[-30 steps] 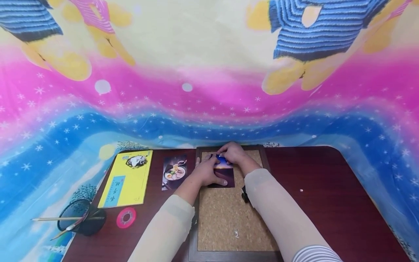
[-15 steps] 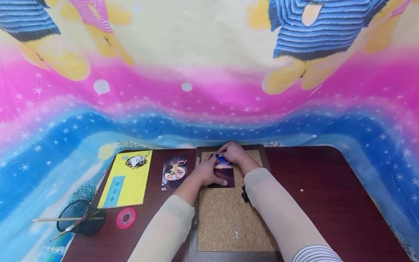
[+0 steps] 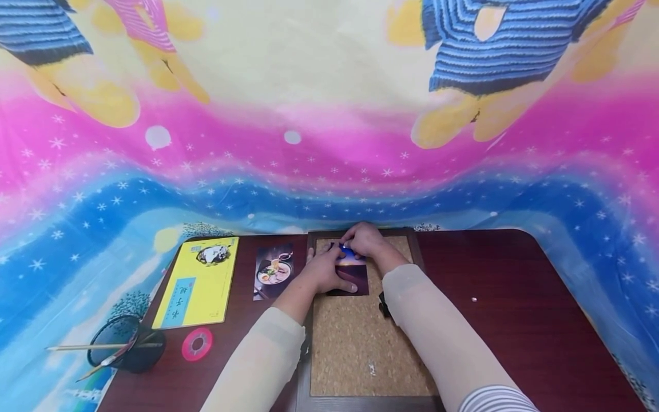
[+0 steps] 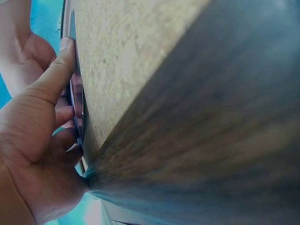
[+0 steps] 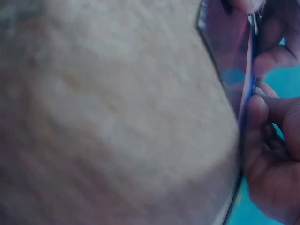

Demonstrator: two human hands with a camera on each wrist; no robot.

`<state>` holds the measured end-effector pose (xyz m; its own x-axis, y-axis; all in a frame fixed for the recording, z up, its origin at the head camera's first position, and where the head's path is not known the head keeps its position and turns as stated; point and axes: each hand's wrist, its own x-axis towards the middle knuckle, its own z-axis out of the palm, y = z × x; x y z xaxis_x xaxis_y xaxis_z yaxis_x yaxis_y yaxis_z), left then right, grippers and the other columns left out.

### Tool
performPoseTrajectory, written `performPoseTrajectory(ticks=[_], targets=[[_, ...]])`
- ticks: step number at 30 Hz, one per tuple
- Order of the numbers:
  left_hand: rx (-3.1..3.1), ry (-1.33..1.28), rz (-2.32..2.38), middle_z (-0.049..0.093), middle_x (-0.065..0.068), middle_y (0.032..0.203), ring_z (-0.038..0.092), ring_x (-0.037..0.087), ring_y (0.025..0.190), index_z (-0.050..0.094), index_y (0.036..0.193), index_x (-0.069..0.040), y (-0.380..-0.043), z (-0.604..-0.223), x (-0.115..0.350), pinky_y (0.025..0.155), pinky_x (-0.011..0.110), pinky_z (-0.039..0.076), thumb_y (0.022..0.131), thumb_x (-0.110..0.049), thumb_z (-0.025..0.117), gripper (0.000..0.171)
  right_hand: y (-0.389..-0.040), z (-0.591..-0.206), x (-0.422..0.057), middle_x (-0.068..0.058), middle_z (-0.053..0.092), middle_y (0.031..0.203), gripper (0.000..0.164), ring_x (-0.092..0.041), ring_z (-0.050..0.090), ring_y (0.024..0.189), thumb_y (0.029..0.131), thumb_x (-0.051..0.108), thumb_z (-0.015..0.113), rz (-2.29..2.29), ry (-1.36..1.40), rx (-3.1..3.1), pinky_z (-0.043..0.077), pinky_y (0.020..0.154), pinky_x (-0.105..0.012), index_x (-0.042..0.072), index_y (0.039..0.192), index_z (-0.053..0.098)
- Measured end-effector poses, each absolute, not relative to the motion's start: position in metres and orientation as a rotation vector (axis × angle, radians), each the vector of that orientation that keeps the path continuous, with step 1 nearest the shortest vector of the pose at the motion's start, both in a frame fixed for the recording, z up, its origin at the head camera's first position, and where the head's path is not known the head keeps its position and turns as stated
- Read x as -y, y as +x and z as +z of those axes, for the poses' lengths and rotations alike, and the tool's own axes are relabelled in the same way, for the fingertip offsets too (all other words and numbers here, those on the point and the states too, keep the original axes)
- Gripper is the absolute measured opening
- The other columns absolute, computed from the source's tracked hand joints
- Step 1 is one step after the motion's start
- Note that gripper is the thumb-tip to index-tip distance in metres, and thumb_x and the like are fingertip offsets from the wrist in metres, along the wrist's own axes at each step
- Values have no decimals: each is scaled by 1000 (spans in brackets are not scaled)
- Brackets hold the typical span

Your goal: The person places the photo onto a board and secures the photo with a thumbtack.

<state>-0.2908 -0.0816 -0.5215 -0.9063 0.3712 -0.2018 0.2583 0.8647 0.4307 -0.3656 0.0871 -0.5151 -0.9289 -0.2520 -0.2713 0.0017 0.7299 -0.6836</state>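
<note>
A cork board in a dark frame lies on the table. Near its far end is a dark purple and blue photo. My left hand rests across the photo, fingers spread and thumb stretched along its near part. In the left wrist view, the left thumb lies nearly straight against the photo. At the photo's far edge, my right hand has thumb and forefinger together. Between those fingertips the right wrist view shows a small whitish pin head; its shaft is hidden.
Left of the board lie a ramen photo, a yellow book and a pink tape roll. A black mesh pen cup lies tipped with pencils. One small white piece is at right; others lie on the cork.
Both hands stay at the same place on the photo. Only a very slight shift of the whole head view shows.
</note>
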Motion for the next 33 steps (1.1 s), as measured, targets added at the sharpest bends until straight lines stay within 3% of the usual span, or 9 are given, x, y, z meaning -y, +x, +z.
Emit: performPoseTrajectory(ticks=[5,14,22,33], targets=[[-2766,491,576,27,9,170,16,28,159,49,154,-19,-290,-518,78,126,60,2,73,-66,86,100,-364,-516,-90,-2,76,88,19,-17,66,57,102,13,64,-1022,-204,-2623,55,55,-31,15,109,81],[-2741,529,575,28,9,170,15,30,159,48,153,-17,-287,-516,79,125,63,5,75,-65,86,100,-362,-521,-95,-3,76,92,18,-16,65,56,102,15,66,-1063,-208,-2601,54,54,-30,17,112,81],[-2673,609,576,18,8,173,12,31,159,43,159,-16,-285,-511,89,125,63,5,80,-56,86,98,-356,-522,-101,-2,74,86,22,-16,63,51,103,11,64,-1153,-257,-2584,54,52,-31,17,117,79],[-2695,643,513,18,11,172,12,31,159,37,162,-19,-281,-512,94,125,60,9,84,-64,78,99,-348,-513,-117,-6,71,85,19,-22,66,58,103,17,67,-1140,-300,-2614,56,57,-34,17,118,78]])
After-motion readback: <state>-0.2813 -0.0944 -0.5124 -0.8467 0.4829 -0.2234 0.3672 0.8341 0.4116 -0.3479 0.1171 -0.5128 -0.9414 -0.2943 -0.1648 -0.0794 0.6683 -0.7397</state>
